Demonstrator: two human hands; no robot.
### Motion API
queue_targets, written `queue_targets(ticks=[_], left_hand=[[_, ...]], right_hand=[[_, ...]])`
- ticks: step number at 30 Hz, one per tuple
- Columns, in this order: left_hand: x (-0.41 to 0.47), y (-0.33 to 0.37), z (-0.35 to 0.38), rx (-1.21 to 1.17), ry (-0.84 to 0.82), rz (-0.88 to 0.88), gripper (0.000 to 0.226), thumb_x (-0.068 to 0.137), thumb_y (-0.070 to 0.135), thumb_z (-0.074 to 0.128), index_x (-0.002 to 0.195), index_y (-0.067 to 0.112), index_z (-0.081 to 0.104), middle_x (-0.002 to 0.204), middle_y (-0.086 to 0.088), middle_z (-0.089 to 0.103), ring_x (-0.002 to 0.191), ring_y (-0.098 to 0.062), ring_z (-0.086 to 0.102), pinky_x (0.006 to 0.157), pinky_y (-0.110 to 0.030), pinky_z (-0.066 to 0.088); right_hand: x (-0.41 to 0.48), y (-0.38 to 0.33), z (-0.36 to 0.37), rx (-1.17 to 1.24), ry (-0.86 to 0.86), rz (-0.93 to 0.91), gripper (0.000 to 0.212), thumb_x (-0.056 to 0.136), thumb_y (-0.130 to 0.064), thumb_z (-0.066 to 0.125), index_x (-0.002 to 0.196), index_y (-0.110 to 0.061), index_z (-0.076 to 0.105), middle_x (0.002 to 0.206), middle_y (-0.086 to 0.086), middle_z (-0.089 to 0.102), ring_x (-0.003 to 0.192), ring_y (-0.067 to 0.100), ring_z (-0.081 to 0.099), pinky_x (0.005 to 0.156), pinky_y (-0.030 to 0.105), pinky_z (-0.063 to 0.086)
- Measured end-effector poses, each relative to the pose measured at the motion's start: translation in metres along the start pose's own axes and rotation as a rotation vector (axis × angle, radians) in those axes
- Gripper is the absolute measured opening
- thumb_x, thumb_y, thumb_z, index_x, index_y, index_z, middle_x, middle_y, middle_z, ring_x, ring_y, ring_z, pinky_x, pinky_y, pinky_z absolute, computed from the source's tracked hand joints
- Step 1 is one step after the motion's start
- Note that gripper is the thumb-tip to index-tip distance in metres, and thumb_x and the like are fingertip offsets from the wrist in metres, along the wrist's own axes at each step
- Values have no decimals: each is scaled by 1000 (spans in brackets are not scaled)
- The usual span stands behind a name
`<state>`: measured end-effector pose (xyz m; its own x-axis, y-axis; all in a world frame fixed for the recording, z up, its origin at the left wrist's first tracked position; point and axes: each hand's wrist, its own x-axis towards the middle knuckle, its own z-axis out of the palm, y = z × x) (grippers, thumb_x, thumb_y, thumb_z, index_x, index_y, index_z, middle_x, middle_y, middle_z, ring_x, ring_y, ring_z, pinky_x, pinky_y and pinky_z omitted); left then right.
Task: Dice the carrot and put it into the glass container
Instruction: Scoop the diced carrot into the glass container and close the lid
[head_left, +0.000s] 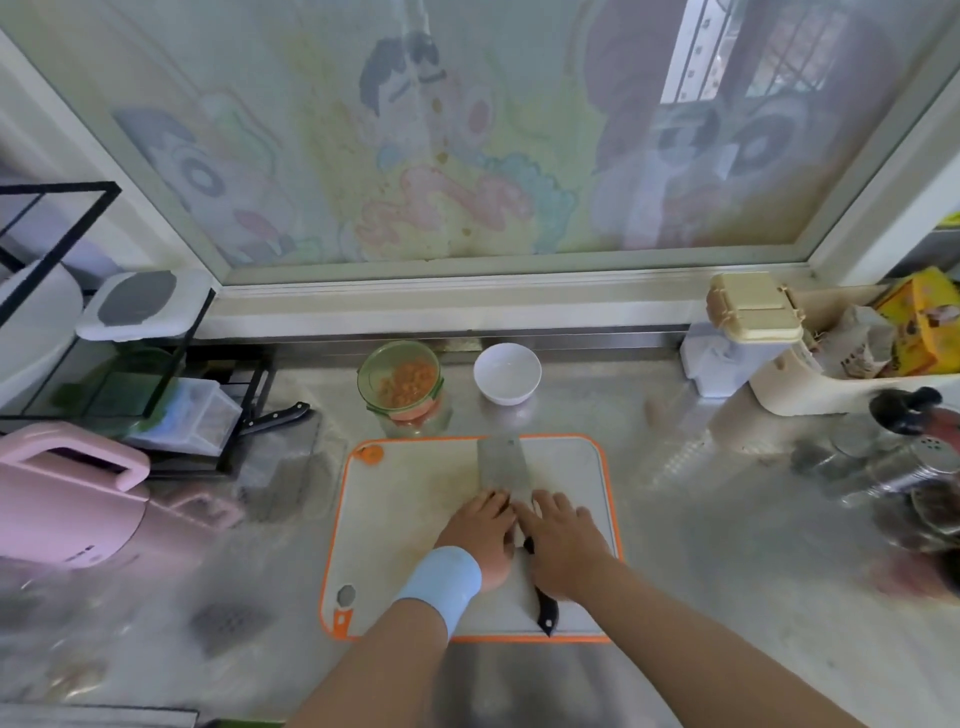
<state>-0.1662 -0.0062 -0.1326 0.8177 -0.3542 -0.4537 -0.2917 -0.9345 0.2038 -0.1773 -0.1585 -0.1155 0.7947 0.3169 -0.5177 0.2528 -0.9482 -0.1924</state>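
Note:
The glass container (400, 387) stands just beyond the cutting board's far left edge, with orange diced carrot (408, 384) inside it. A cleaver (501, 462) lies flat on the white, orange-rimmed cutting board (405, 519), blade pointing away and black handle (545, 613) toward me. My left hand (480, 530), a light blue band on its wrist, lies palm down at the heel of the blade. My right hand (561, 540) lies palm down over the handle, fingers stretched toward the blade. I see no carrot pieces on the board.
A white bowl (506, 371) sits to the right of the container. A second knife (275, 415) lies by a black rack at the left, near a pink appliance (67, 499). Jars and shakers (914, 467) crowd the right side, behind them a cream container (753, 306).

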Motion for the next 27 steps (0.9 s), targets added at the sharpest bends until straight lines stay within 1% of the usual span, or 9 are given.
queue_targets(ticks=[2, 5, 9, 11, 13, 17, 21, 24, 27], left_hand=[[2, 0, 3, -12, -47, 0, 54, 103, 30, 27, 154, 19, 14, 162, 1, 3, 148, -17, 1, 120, -34, 7], [6, 3, 5, 1, -52, 30, 54, 103, 31, 26, 154, 21, 13, 162, 2, 1, 148, -15, 0, 120, -34, 5], [5, 15, 2, -68, -16, 36, 56, 100, 31, 36, 153, 20, 20, 162, 3, 8, 148, -15, 5, 120, -32, 7], [-1, 14, -8, -132, 70, 2, 51, 99, 27, 39, 149, 20, 32, 158, 4, 20, 145, -18, 16, 117, -30, 14], [-6, 1, -20, -150, 131, -69, 48, 98, 24, 40, 146, 22, 36, 155, 5, 27, 141, -19, 23, 113, -32, 22], [-15, -49, -45, -197, 184, -255, 55, 96, 23, 41, 149, 24, 27, 154, 5, 27, 139, -18, 25, 111, -34, 29], [-26, -107, -57, -248, 174, -370, 56, 97, 21, 41, 150, 24, 25, 156, 5, 23, 141, -18, 24, 109, -35, 33], [-33, -148, -54, -241, 229, -357, 51, 94, 12, 39, 143, 25, 33, 153, 8, 23, 140, -18, 25, 103, -33, 37], [-29, -192, -40, -258, 207, -300, 59, 93, 2, 35, 145, 28, 28, 158, 9, 11, 145, -15, 13, 111, -31, 29]], right_hand=[[2, 8, -1, -76, -46, -56, 71, 99, -23, 38, 161, -19, 5, 169, 2, -3, 155, 25, -3, 123, 52, 9], [2, 20, 3, -154, -64, -67, 69, 100, -27, 36, 161, -19, 6, 169, 0, -2, 155, 24, -4, 123, 53, 1], [1, 23, -3, -196, -22, -69, 64, 99, -35, 41, 158, -17, 21, 165, 4, 15, 152, 27, 9, 122, 52, 9], [5, 18, -9, -177, 32, -75, 56, 96, -34, 45, 149, -19, 36, 156, 5, 29, 147, 28, 20, 117, 48, 19], [14, 9, -18, -149, 84, -77, 48, 94, -31, 48, 140, -20, 44, 151, 4, 35, 141, 27, 30, 110, 43, 28], [37, -28, -42, -52, 107, -109, 59, 92, -22, 54, 149, -20, 37, 157, 4, 30, 142, 26, 33, 111, 38, 30], [66, -74, -54, 24, 95, -118, 56, 98, -15, 45, 152, -20, 33, 158, 3, 30, 141, 26, 35, 114, 41, 30], [87, -107, -52, 60, 27, -89, 61, 97, -11, 48, 154, -21, 30, 161, 1, 27, 141, 26, 36, 113, 42, 33], [112, -145, -43, 94, -18, -67, 71, 97, -11, 51, 159, -21, 18, 168, -1, 12, 149, 25, 26, 117, 41, 30]])
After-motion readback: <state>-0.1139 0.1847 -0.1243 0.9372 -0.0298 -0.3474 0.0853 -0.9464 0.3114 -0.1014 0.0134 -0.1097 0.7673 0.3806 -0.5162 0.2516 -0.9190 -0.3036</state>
